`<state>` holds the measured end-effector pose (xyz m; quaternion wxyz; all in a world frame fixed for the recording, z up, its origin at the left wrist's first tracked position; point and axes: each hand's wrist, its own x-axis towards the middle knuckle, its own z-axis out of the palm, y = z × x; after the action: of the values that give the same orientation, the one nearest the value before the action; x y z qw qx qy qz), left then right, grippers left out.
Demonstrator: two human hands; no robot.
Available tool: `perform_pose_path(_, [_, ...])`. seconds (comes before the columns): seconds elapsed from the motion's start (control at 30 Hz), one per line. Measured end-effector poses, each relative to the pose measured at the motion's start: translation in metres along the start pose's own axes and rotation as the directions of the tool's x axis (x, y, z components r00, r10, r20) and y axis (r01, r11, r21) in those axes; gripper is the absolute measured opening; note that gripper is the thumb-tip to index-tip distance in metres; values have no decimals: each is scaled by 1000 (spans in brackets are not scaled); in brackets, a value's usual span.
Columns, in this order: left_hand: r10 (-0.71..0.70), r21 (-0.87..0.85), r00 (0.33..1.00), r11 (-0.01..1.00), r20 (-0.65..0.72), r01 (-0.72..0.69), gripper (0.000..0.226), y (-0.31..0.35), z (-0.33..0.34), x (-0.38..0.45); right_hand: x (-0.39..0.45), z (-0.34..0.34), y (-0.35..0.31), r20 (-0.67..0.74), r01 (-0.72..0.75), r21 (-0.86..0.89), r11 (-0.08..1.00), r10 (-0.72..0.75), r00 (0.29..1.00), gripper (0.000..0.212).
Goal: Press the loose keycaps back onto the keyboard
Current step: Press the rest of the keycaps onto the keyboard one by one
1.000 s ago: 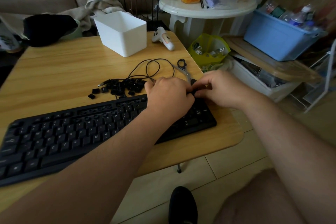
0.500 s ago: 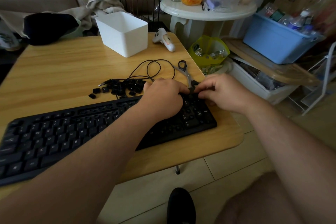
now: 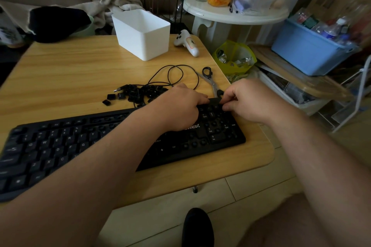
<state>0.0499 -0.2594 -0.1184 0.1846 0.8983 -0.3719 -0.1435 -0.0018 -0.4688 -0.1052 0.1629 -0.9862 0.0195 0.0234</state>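
Since 1 second ago, both hands have stayed at the keyboard's number-pad end; the right hand (image 3: 251, 102) has curled a little tighter toward the left hand (image 3: 180, 106), and the view has dipped slightly. The 2 hands meet fingertip to fingertip at the top row of the pad. The right hand's fingers are curled and seem to pinch something small and dark at the back edge of the keyboard (image 3: 60, 146), probably a keycap, though it is too small to be sure. The left hand's fingers are curled down over the keys beside it; whether they hold anything I cannot tell.

The loose keycaps (image 3: 140, 93) lie in a heap just behind the left hand, tangled with the black cable (image 3: 174, 70), and 2 or 3 lie apart further left.

Risk, as I judge it: a cap pressed on crooked could jam or pop off, because the fingers hide its seating from view. A cap that slips could skid off the table (image 3: 70, 70), whose rounded edge lies close beyond the right hand, with floor below. The metal tool (image 3: 210, 81) lies just behind the fingertips and could be knocked.

Open room lies to the left and behind the heap; the white bin (image 3: 142, 34) and white controller (image 3: 187, 44) stand well back.
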Motion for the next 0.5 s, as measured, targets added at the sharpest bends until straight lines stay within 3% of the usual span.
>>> perform_pose_path(0.23, [26, 38, 1000, 999, 17, -27, 65, -6, -1, -1, -3, 0, -5, 24, -147, 259, 955, 145, 989, 13])
perform_pose_path(0.5, [32, 58, 999, 998, 25, -33, 68, -7, 1, 0, 3, 2, -20, -28, -161, 27, 987, 162, 986, 18])
